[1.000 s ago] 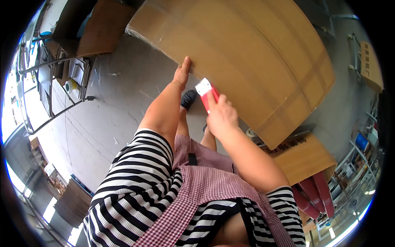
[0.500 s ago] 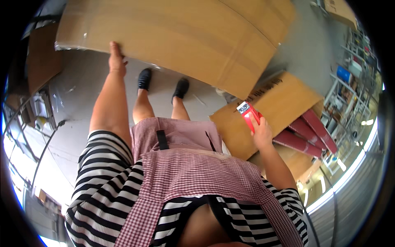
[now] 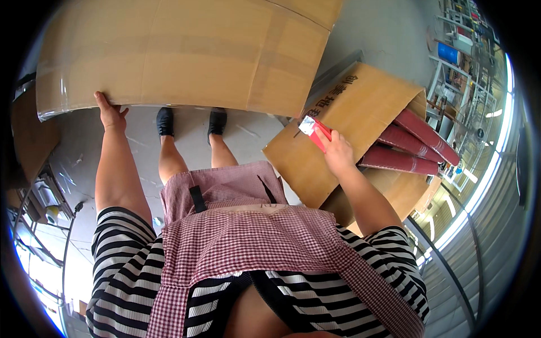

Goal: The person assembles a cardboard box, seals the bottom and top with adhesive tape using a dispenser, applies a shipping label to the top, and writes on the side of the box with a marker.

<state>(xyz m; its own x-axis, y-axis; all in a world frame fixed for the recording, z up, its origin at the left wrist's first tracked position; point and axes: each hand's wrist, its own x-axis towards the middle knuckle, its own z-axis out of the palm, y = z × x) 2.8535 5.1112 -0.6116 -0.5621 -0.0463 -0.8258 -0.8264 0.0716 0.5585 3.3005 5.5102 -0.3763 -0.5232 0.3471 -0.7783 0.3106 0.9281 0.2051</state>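
A large brown cardboard box (image 3: 180, 62), with strips of clear tape across it, spans the upper left. My left hand (image 3: 112, 117) grips its near edge, the thumb on top and the other fingers partly hidden. Beside the box's near right corner, my right hand (image 3: 339, 153) is closed around a red hand tool (image 3: 320, 134) with a flat, silvery-white head; its exact kind is unclear. The tool's head is close to that corner, but I cannot tell whether they touch.
An open cardboard carton (image 3: 338, 121) lies tilted at the right, with several dark red, flat-sided lengths (image 3: 414, 143) sticking out. Metal racks (image 3: 456, 73) with a blue container (image 3: 448, 53) stand farther right. Another brown box (image 3: 34, 138) and a wire rack (image 3: 66, 248) are at the left.
The large box, both hands and the surroundings have shifted left in view. My left hand sits lower. The red tool has moved left and up, staying near the box's corner.
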